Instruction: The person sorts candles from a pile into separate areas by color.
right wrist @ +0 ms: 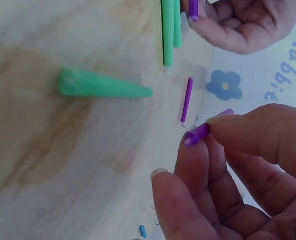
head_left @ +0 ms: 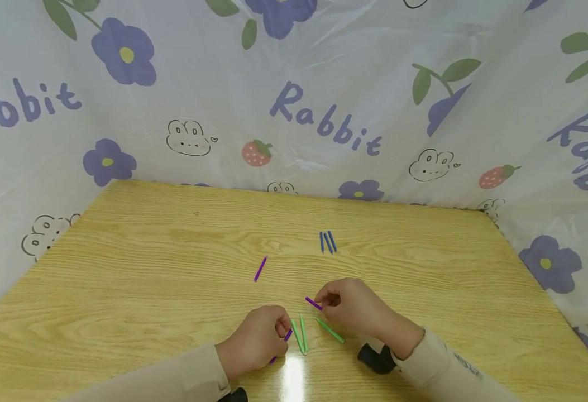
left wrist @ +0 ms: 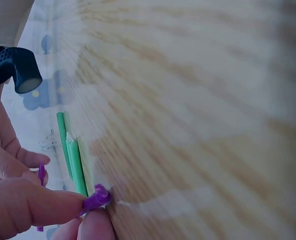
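Note:
My left hand [head_left: 259, 338] pinches a thin purple candle [left wrist: 97, 198] between thumb and fingers, close over the tabletop. In my right hand [head_left: 352, 306], thumb and fingertips hold a second purple candle [right wrist: 197, 133]; its far end sticks out to the left in the head view. Between the hands lie two green candles [head_left: 297, 335] side by side, and a third green candle [head_left: 331, 331] lies slanted just below the right hand's fingers. Farther back on the table, a third purple candle [head_left: 261, 269] lies alone.
Three blue candles [head_left: 328, 242] lie in a close row toward the back of the wooden table [head_left: 163, 268]. A white curtain [head_left: 223, 100] printed with flowers and rabbits hangs behind and at the sides. Black cameras [head_left: 377, 358] sit at the wrists.

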